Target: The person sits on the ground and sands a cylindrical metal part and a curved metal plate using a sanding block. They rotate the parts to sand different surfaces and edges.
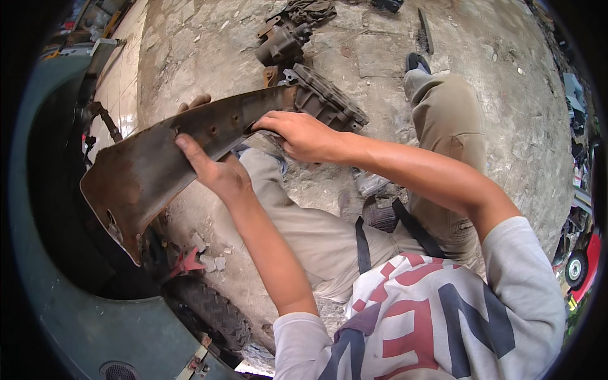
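Observation:
My left hand [223,173] grips a long, curved sheet-metal panel [152,166], its thumb on the inner face and its fingertips showing past the far edge. Brown rust patches and several small holes mark the panel. It slants from the lower left up to the right, above my bent leg. In my right hand [306,135] is a small, thin dark piece [250,127], touching the panel near its lower edge. My fingers cover most of that piece, so its material is unclear.
A green-grey vehicle body [95,327] with an open wheel arch stands left, close to the panel. Near it are a tyre [213,308] and a red metal piece [187,262]. Beyond the panel's right end lie a cast metal housing [332,99] and a cylindrical machine part [280,50].

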Action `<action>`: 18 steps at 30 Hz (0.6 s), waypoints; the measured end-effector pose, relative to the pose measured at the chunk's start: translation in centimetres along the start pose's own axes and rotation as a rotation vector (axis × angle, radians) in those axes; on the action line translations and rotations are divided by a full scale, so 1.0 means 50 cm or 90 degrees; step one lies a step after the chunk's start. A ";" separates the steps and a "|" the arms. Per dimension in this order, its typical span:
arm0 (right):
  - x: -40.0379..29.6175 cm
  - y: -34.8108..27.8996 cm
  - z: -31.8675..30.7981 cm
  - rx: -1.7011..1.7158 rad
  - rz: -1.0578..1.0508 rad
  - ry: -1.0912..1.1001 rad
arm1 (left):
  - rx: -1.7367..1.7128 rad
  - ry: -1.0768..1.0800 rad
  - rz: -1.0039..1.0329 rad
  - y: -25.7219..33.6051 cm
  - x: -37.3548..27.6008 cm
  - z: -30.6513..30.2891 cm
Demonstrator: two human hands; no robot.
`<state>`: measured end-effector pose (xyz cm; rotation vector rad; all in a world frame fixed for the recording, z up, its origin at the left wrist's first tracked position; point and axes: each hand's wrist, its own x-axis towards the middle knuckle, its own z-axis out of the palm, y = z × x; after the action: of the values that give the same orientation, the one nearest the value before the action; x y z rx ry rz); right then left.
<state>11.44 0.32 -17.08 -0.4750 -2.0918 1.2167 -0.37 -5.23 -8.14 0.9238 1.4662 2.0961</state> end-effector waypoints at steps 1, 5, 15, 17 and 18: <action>0.002 -0.023 -0.004 0.013 -0.003 -0.003 | 0.011 -0.003 0.001 0.000 -0.004 -0.004; 0.007 -0.030 -0.026 0.084 0.016 -0.067 | 0.011 -0.015 0.004 -0.001 -0.005 0.001; 0.011 -0.013 -0.022 -0.024 -0.008 -0.042 | 0.017 -0.004 0.012 0.002 -0.002 -0.003; 0.009 -0.011 -0.016 -0.040 -0.027 -0.014 | 0.011 -0.005 0.014 0.001 0.001 -0.001; 0.010 -0.022 -0.017 -0.047 -0.035 -0.002 | 0.007 -0.004 0.010 0.001 0.000 -0.002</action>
<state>11.67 0.60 -15.66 -0.4465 -2.1442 1.1128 -0.45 -5.31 -8.10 0.9477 1.4725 2.0957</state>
